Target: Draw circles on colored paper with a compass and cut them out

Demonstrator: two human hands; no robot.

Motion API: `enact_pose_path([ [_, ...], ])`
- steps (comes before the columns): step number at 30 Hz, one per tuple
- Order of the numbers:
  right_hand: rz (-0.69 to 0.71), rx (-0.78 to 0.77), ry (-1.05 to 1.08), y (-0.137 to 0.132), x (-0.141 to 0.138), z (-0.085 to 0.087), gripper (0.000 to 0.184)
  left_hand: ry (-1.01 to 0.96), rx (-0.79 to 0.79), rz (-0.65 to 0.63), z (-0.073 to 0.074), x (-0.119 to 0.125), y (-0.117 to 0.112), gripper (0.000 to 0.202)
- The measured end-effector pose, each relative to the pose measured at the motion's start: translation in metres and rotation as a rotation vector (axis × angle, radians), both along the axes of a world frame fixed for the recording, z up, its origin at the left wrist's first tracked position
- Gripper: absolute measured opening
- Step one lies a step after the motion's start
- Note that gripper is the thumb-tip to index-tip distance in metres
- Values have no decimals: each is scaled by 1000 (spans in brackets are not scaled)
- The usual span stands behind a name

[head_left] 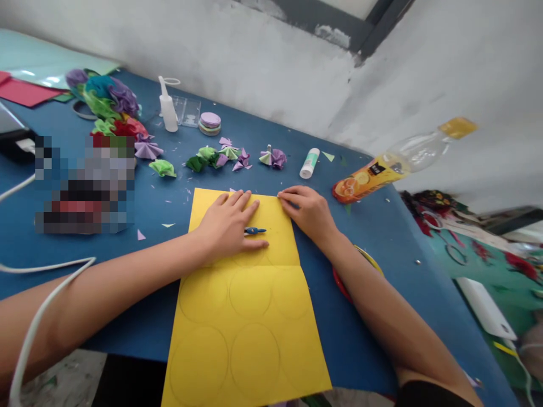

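A large sheet of yellow paper (292, 333) with a crease across it and several pencil-drawn circles lies in front of me, its near end reaching past the table edge. My left hand (227, 226) rests flat on its upper part, fingers spread. Between thumb and forefinger pokes out the blue end of what looks like a drawing compass (255, 230); the rest is hidden beneath the hand. My right hand (309, 212) is at the sheet's far right corner, thumb and fingertips pinched together. A tiny whitish bit shows at those fingertips, too small to name.
Beyond the paper lie folded paper flowers (207, 158), a glue stick (309, 163), a white squeeze bottle (168, 112) and stacked paper discs (210, 122). An orange drink bottle (373, 172) lies at right. Scissors (344, 285) sit partly under my right forearm. A white cable (51, 305) crosses my left arm.
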State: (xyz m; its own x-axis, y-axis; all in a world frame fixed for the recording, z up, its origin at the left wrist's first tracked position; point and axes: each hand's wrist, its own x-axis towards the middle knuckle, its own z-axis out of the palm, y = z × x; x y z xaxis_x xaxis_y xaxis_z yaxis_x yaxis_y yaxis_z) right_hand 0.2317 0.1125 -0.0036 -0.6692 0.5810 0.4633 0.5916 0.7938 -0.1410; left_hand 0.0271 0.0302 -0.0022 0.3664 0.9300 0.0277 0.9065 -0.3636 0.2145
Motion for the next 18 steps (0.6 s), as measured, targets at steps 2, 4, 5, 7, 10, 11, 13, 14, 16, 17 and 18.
enact_pose_path([
  [2,30,-6,-1,0,0,-1,22,1,-1,0,0,0,0,88],
  [4,54,-11,-3,0,0,-1,22,1,3,0,0,0,0,88],
  [5,44,-1,4,0,0,-2,22,2,4,0,0,0,0,88],
  [7,37,-1,14,-1,0,-2,21,6,5,-2,0,0,0,88],
  [10,64,-49,0,-1,0,-2,21,12,9,-3,0,0,0,88],
  [11,48,-40,8,-1,0,-2,21,13,11,0,0,-1,0,88],
  [13,23,-20,21,0,0,-2,22,13,14,3,-1,-1,0,88],
  [14,31,-29,16,0,0,-2,22,11,15,1,-1,0,0,88],
  [16,43,-57,2,0,1,-3,21,6,17,-2,-1,0,0,88],
  [17,30,-53,6,0,1,-3,21,5,18,1,-1,0,0,88],
  [18,16,-39,16,0,2,-3,21,4,18,4,-1,0,0,88],
])
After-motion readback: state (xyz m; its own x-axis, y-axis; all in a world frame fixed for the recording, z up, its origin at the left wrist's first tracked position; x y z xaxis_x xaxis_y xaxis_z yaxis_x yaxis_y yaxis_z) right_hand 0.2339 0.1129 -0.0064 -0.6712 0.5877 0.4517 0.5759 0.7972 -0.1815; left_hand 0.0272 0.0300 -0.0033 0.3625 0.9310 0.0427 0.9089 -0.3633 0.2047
